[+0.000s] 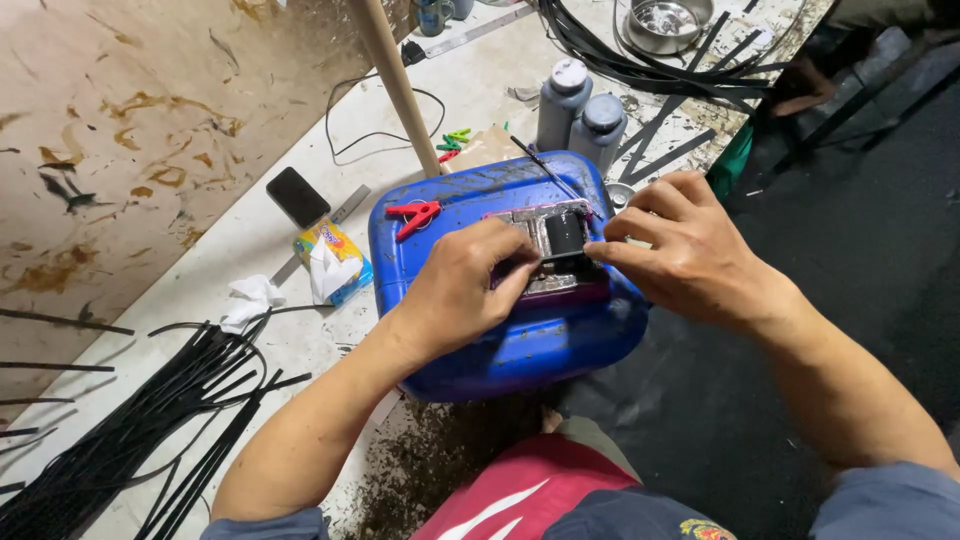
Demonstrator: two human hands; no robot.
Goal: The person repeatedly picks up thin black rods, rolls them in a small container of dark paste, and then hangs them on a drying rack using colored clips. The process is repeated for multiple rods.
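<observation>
- Head view, centre of frame: the left hand and right hand both pinch a small metal-framed device with a black part, resting on a blue plastic canister.
- The device looks partly assembled; its black part is seated and the hands are on it.
- Lower left: black strips lie unused on the worktop.
</observation>
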